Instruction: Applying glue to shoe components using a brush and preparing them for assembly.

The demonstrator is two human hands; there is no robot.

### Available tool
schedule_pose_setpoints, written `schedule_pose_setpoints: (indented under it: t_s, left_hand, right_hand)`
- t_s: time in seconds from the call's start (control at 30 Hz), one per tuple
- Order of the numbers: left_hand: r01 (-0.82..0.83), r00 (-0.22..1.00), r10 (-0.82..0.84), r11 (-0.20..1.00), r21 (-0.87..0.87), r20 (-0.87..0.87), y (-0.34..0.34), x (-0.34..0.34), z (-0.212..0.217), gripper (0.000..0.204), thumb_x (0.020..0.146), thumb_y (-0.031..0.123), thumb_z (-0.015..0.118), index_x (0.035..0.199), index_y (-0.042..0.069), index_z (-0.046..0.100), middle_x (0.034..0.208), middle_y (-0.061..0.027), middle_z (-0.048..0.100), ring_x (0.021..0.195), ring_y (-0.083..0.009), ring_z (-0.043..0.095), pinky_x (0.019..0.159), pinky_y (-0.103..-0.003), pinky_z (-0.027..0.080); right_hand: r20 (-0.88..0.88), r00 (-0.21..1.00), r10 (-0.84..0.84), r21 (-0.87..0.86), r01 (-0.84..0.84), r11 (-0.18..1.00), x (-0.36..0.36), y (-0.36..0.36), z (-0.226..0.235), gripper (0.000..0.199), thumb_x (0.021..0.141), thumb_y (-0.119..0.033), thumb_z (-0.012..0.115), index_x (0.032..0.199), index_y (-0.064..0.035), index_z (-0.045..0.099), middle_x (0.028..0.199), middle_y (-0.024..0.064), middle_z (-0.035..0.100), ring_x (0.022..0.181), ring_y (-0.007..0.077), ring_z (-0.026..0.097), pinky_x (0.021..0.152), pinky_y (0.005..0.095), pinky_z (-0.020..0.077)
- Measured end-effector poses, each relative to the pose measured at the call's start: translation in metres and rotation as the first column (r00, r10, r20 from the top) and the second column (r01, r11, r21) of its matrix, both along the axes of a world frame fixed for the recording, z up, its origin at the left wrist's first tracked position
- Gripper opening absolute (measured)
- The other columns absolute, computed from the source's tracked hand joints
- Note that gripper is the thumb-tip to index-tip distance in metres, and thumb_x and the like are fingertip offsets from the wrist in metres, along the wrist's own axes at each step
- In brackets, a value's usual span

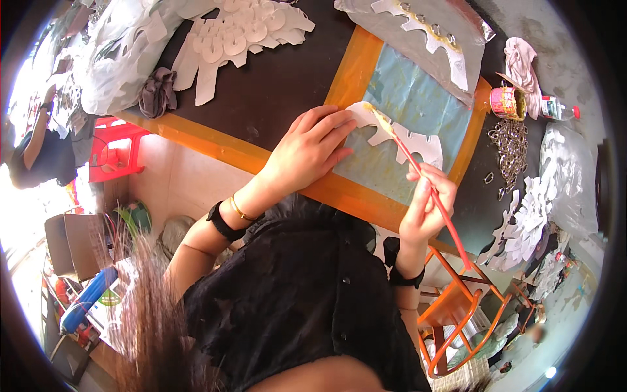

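A white cut-out strip (423,144) with a notched, scalloped edge lies on a blue-grey sheet (382,173) that has wide orange tape borders. My left hand (313,144) rests at the strip's left end, fingers stretched out and their tips against it. In my right hand (428,202) is a paintbrush (439,204) with a red handle, gripped between thumb and fingers. The pale bristles touch the strip's upper edge, where a yellowish smear shows. Past the sheet's far edge, another white strip (455,65) bears yellowish paste and several metal rings, lying on clear plastic.
To the right stand an opened tin (508,103), a heap of metal rings (509,150), a bottle (558,108) and a pink cloth (520,62). White cut-outs (241,32) pile up at the far left beside a dark crumpled cloth (157,93). An orange-framed chair (457,310) stands below right.
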State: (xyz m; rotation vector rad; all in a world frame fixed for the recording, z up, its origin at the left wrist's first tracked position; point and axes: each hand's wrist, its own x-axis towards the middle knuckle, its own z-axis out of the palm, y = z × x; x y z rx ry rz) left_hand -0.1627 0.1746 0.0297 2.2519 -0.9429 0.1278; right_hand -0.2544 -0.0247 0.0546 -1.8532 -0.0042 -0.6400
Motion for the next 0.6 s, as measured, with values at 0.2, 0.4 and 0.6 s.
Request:
schedule_pose_setpoints:
  t_s: [0.2, 0.4, 0.6]
  left_hand:
    - [-0.005, 1.000, 0.005, 1.000, 0.003, 0.003, -0.0006, -0.0005, 0.0006, 0.040, 0.079, 0.017, 0.070, 0.115, 0.004, 0.061, 0.120, -0.0084, 0.056, 0.112, -0.0293, 0.051, 0.092, -0.040, 0.046]
    - [-0.004, 1.000, 0.004, 1.000, -0.004, 0.013, 0.0001, -0.0016, 0.0002, 0.040, 0.078, 0.016, 0.070, 0.115, 0.004, 0.061, 0.119, -0.0087, 0.057, 0.112, -0.0294, 0.052, 0.092, -0.040, 0.046]
    - [0.001, 1.000, -0.001, 1.000, -0.011, 0.003, -0.0005, 0.0012, 0.0018, 0.040, 0.078, 0.014, 0.070, 0.115, 0.003, 0.061, 0.119, -0.0090, 0.057, 0.111, -0.0296, 0.052, 0.092, -0.040, 0.046]
  right_hand:
    - [-0.058, 0.998, 0.015, 0.042, -0.013, 0.999, -0.0004, -0.0012, -0.0018, 0.009, 0.093, 0.001, 0.048, 0.100, 0.0048, 0.050, 0.098, 0.0202, 0.061, 0.078, 0.0188, 0.061, 0.072, 0.0303, 0.0504]
    - [-0.081, 0.995, 0.052, 0.048, -0.049, 0.998, -0.0006, -0.0010, 0.0003, 0.009, 0.094, -0.001, 0.047, 0.101, 0.0042, 0.049, 0.098, 0.0189, 0.060, 0.079, 0.0175, 0.059, 0.076, 0.0304, 0.0492]
    - [-0.123, 0.992, 0.021, 0.042, -0.016, 0.999, 0.0031, -0.0014, 0.0014, 0.009, 0.094, -0.001, 0.049, 0.101, 0.0042, 0.051, 0.098, 0.0180, 0.061, 0.079, 0.0177, 0.060, 0.075, 0.0304, 0.0501]
